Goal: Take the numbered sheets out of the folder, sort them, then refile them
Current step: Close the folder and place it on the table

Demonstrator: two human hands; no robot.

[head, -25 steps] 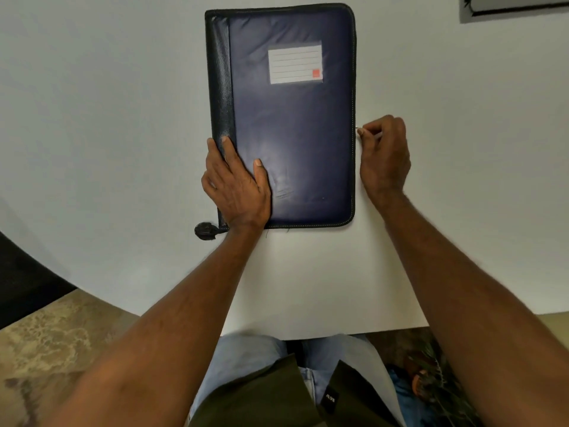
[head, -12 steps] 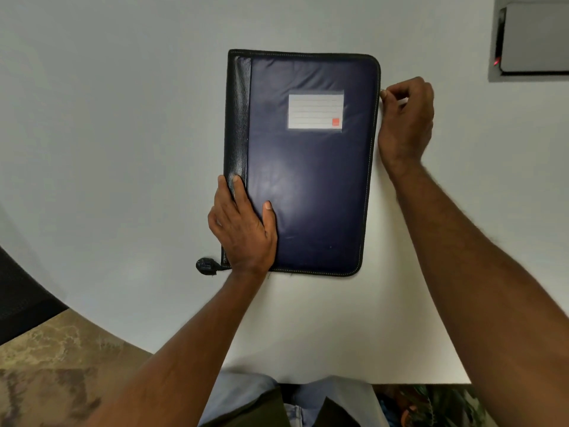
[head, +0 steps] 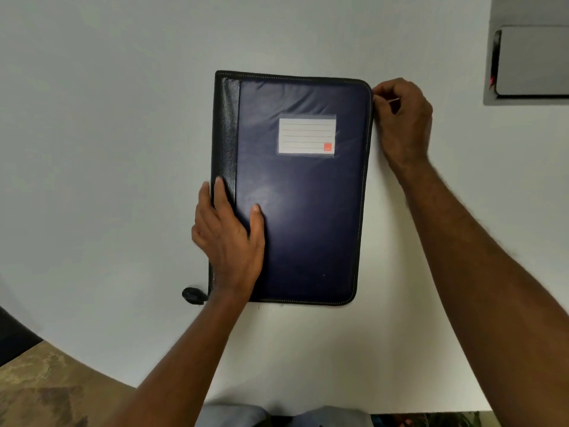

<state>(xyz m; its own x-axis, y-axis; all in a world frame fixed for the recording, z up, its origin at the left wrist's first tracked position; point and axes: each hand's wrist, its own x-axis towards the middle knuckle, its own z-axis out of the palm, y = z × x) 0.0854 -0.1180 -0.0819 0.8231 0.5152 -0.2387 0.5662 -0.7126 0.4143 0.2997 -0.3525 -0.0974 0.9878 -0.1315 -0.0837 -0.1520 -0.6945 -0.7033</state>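
Observation:
A dark blue zip folder [head: 308,211] with a black spine and a white lined label [head: 306,135] lies closed and flat on the white table [head: 107,149]. My left hand [head: 228,238] rests flat on its lower left part, fingers straight over the spine. At the folder's top right corner my right hand [head: 400,118] has its fingers curled and pinches the small zip pull. The numbered sheets are hidden inside the folder.
A black zip end tab [head: 192,295] sticks out at the folder's lower left corner. A grey recessed panel [head: 529,57] sits in the table at the far right. The table's near edge runs across the bottom, with patterned floor [head: 46,389] at lower left.
My right hand has travelled along the folder's right edge, from its middle up to the top right corner, pinching the zip pull throughout. My left hand stays pressed on the folder.

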